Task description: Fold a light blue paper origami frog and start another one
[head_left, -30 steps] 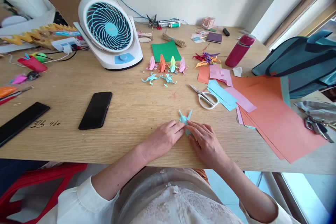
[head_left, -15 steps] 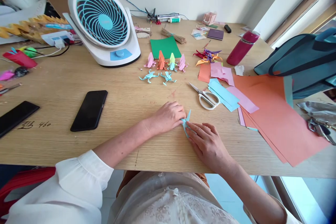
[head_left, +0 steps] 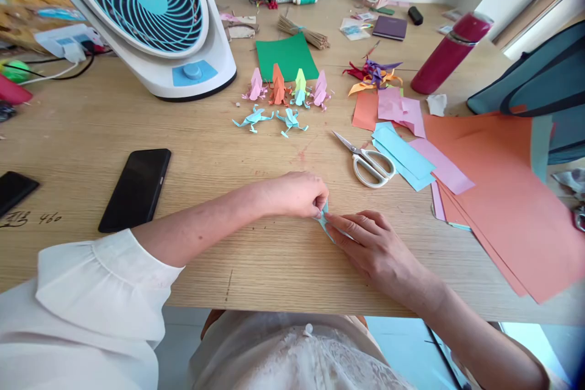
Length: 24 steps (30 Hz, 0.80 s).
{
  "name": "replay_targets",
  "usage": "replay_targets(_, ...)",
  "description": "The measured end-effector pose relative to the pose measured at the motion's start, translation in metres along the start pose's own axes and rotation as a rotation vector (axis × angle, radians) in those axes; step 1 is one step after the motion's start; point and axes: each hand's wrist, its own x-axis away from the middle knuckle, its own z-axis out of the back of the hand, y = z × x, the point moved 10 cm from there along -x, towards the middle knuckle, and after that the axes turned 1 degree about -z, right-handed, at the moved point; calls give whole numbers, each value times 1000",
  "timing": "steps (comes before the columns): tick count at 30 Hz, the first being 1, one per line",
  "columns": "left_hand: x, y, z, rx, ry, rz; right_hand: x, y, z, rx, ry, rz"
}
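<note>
A small light-blue origami piece [head_left: 324,219], folded narrow with pointed ends, lies on the table between my hands. My left hand [head_left: 301,194] is curled closed, its fingertips pinching the upper left part of the piece. From the right, my right hand [head_left: 372,245] holds the lower part down with its fingers close together; its thumb is hidden. The two hands cover much of the folded paper. Beyond them stand several origami figures in pink, orange and green [head_left: 277,86], with two light-blue origami figures [head_left: 253,117] in front.
White-handled scissors [head_left: 372,167] lie right of centre beside blue paper strips [head_left: 402,155] and large orange sheets [head_left: 507,195]. A black phone [head_left: 136,190] is at left, and a fan [head_left: 201,76] stands behind it. A red bottle [head_left: 450,55] and a teal bag [head_left: 516,82] are at right.
The camera view has moved nearer and tilted down. My left fingers have curled tighter at the top of the blue piece, while my right hand stays on its lower part.
</note>
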Motion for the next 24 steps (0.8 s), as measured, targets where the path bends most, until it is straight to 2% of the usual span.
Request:
replay_targets(4,-3,0,1,-45,-23,70,-1,1,1,-20,3,12)
replay_targets(11,-7,-4,-1,12,-25,63,1,3,0,-52,19,13)
replay_targets(18,-6,-1,-1,-56,-8,103,1,4,-1,-58,27,13)
replay_targets(20,-5,2,-1,-100,22,69,1,5,-1,-62,24,10)
replay_targets(24,4,8,0,-108,143,-84,1,6,-1,-62,30,2)
